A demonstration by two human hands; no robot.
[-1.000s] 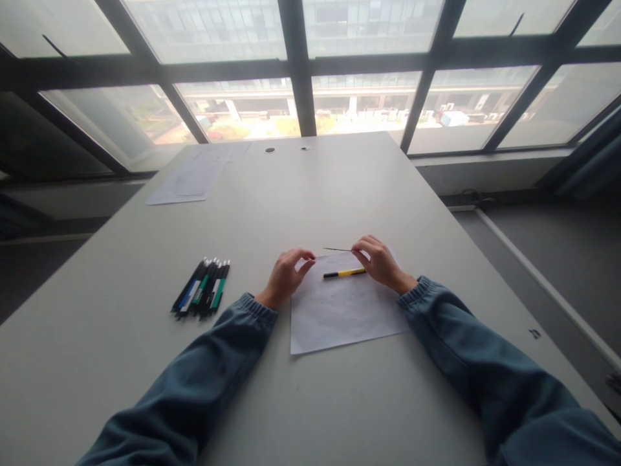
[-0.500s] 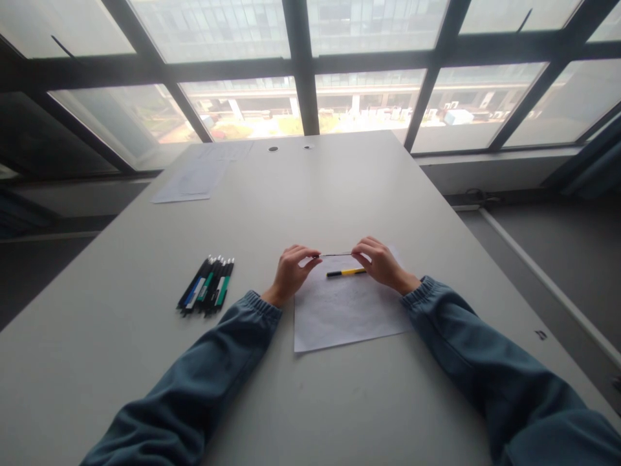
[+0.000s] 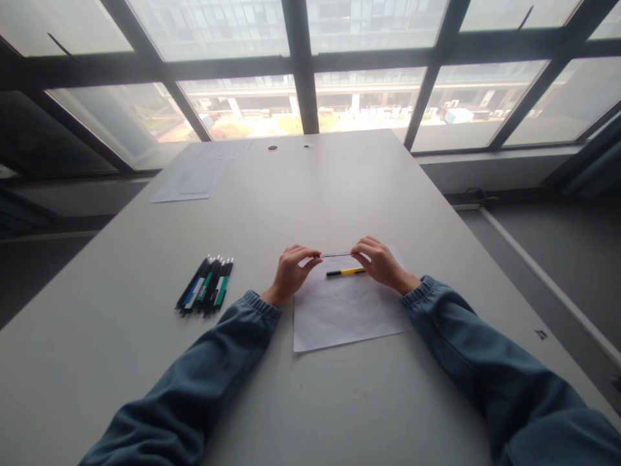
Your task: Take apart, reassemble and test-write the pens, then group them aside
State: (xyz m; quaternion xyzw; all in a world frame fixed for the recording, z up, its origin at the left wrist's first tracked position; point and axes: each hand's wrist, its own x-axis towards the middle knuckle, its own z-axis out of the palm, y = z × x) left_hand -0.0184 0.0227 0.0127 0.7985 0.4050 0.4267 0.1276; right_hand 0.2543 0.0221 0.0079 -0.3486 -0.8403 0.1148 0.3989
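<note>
Slim dark rod [image 3: 336,255] near the paper's [image 3: 344,317] far edge
Left hand [image 3: 291,272] and right hand [image 3: 379,264] each pinch an end; labels [image 3: 195,293] on pens [image 3: 207,285] toward the table's [image 3: 339,194] left edge are too small to read.

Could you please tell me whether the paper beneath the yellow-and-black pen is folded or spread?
Spread: the paper lies flat on the table.

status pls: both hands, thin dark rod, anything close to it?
Left hand and right hand both pinching thin dark rod. Rod spans the gap between them. Close by: yellow-and-black pen on paper, partly covered by right hand.
</note>
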